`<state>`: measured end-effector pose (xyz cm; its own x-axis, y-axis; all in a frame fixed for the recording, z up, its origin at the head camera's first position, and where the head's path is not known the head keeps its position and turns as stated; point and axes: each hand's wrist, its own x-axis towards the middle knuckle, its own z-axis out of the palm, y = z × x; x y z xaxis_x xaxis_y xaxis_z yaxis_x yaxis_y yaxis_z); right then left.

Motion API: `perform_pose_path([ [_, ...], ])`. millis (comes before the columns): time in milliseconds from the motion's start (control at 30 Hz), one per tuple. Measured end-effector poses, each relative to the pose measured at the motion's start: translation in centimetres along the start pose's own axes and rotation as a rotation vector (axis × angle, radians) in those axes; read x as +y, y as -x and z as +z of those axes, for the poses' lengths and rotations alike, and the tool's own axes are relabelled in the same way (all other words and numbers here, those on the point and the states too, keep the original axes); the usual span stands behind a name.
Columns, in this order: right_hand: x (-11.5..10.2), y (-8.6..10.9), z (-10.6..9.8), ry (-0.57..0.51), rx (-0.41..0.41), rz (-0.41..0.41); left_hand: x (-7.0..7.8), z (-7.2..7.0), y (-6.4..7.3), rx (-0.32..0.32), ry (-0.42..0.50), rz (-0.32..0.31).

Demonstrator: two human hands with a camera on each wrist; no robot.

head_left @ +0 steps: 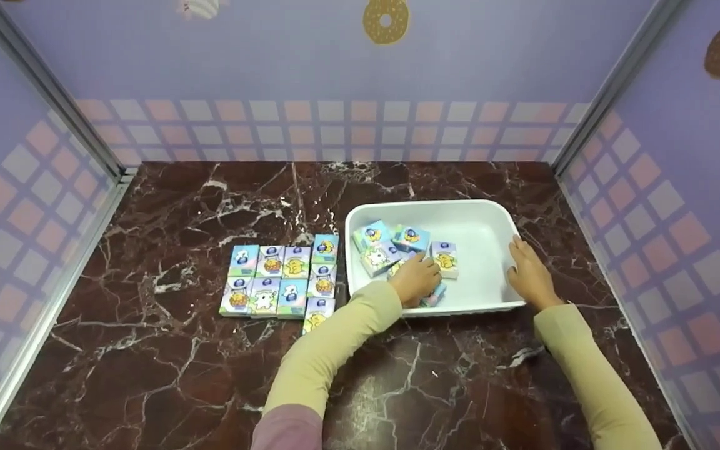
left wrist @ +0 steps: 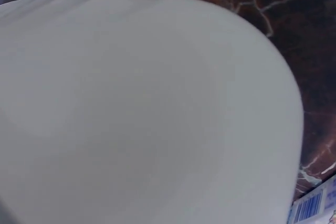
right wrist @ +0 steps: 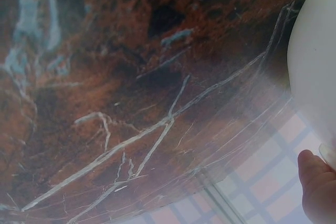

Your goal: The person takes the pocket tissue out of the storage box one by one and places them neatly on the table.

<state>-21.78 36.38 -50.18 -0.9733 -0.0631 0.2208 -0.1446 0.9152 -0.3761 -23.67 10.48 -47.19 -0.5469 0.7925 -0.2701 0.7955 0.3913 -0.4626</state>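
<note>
A white plastic tray [head_left: 479, 250] stands on the marble table with several small cartoon-printed boxes [head_left: 444, 257] heaped in its left half. My left hand [head_left: 417, 280] reaches over the front rim, its fingers bent down among these boxes. One blue box [head_left: 434, 295] shows partly under the palm; whether the fingers grip a box I cannot tell. At the tray's right side, my right hand [head_left: 532, 275] holds the rim, thumb on the inner side. The tray wall [left wrist: 157, 103] fills most of the left wrist view. In the right wrist view, a fingertip [right wrist: 315, 182] lies near the tray wall [right wrist: 317, 61].
Left of the tray, similar boxes [head_left: 266, 297] lie flat in two close rows, with a column of three boxes [head_left: 322, 281] beside them. Purple walls with a checked band [head_left: 329, 122] enclose the dark marble table [head_left: 147, 356] at the back and both sides.
</note>
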Motion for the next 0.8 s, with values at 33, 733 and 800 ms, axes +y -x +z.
perform_pose_path([
  [33,0.0,0.1,0.1,-0.002,0.002,-0.001,0.1,0.0,0.1,0.0,0.018,-0.009],
  [733,0.0,0.8,0.2,-0.021,-0.001,0.015,-3.2,-0.4,4.1,0.154,0.394,-0.116],
  [800,0.0,0.2,-0.2,-0.018,0.019,-0.001,-3.9,-0.6,4.6,0.195,0.409,-0.122],
])
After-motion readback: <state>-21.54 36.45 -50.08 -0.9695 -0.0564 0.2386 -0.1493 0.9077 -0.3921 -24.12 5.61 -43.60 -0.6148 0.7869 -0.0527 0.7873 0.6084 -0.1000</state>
